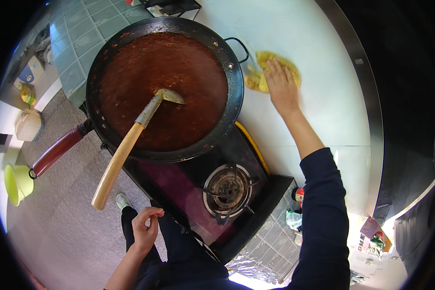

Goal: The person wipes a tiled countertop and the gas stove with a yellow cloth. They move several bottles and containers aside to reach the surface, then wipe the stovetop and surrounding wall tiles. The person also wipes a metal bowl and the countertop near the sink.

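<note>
My right hand [281, 85] lies flat on a yellow cloth [293, 70], pressing it against the white wall panel [319, 108] beside the wok's loop handle [242, 46]. Near the stove's front edge, my left hand [145, 228] hangs with loosely bent fingers, and nothing shows in it. A large black wok [237, 96] holds dark red sauce [145, 69] with visible bits in it. Standing in the sauce is a metal turner or ladle with a wooden handle [117, 166]; its handle rests across the near rim, and part of its head is submerged.
The second burner [228, 190] is bare, with a yellow gas hose [253, 145] behind it. The wok's long red-brown handle [58, 150] juts over the floor. A green bucket [20, 185] stands at left. Bottles and packets [294, 219] sit right of the stove, on the tiled counter [264, 246].
</note>
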The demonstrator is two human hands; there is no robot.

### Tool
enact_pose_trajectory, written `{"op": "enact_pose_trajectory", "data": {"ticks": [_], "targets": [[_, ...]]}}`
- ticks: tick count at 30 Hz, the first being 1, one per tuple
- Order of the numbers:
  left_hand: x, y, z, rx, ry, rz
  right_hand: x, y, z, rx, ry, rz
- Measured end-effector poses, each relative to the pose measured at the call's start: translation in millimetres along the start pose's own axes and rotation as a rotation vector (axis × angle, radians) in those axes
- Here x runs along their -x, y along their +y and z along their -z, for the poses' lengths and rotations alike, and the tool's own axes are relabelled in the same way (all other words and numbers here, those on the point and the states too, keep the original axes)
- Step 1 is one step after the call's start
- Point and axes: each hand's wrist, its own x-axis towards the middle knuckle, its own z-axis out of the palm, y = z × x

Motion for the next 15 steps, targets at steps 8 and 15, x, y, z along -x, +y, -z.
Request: {"op": "enact_pose_trajectory", "data": {"ticks": [8,15], "targets": [[4.3,1.6,-33.6,0.127,-0.095,0.083,16.4,-62.0,-54.6,-0.102,-0.24,0.054],[8.5,-9.1,-51.3,0.085,-0.194,0.101,-46.4,-77.4,-89.7,-0.078,-0.27,-0.012]]}}
